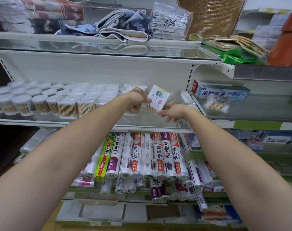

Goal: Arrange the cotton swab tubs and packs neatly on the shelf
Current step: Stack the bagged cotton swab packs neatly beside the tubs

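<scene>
Holding one swab pack (156, 100) tilted above the shelf (92, 121), left hand (138, 99) and right hand (172, 112) pinch opposite edges, likely to square it beside the tubs (42, 102).

Swab pack (156, 101) lower corners behind both hands, print unreadably small

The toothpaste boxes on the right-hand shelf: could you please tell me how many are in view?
1. A blue and white toothpaste box lies lengthwise at the back of the right-hand shelf, behind a loose pack of cotton swabs. A red carton end beside it may be another; unclear.
</scene>
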Demonstrator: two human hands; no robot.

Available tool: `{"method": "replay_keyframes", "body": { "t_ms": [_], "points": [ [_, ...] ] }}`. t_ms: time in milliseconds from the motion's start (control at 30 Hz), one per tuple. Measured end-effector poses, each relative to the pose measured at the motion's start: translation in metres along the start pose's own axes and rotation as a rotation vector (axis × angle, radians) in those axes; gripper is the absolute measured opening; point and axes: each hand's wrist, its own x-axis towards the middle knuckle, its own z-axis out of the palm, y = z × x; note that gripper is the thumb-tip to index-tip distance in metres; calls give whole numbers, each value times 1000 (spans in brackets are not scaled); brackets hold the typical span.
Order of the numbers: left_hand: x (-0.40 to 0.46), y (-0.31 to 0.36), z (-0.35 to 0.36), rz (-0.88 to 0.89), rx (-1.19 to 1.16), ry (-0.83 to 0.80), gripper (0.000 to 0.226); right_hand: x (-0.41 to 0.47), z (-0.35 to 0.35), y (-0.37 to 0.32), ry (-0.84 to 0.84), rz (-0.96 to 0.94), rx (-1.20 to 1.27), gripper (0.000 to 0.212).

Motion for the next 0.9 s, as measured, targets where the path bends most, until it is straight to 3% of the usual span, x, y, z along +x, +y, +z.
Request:
{"method": "replay_keyframes", "body": {
  "t_ms": [133, 367, 567, 633, 800, 900],
  "points": [
    [-2, -2, 1, 19, 10, -21, 11, 3, 1, 1, 49, -28, 49, 41],
    [-2, 2, 1, 124, 206, 113, 20, 4, -5, 8, 106, -50, 80, 30],
    [-1, 0, 4, 181, 339, 236, 84, -8, -12, 7, 218, -42, 48, 34],
    [-2, -1, 6, 238, 362, 195, 77, -9, -15, 7, 219, -42, 15, 33],
    [0, -7, 17, 295, 412, 68, 37, -11, -16, 11, 209, -25, -64, 37],
    [-1, -8, 22, 295, 457, 85, 32, -10, -16, 11, 223, -7, -94, 35]
  ]
}}
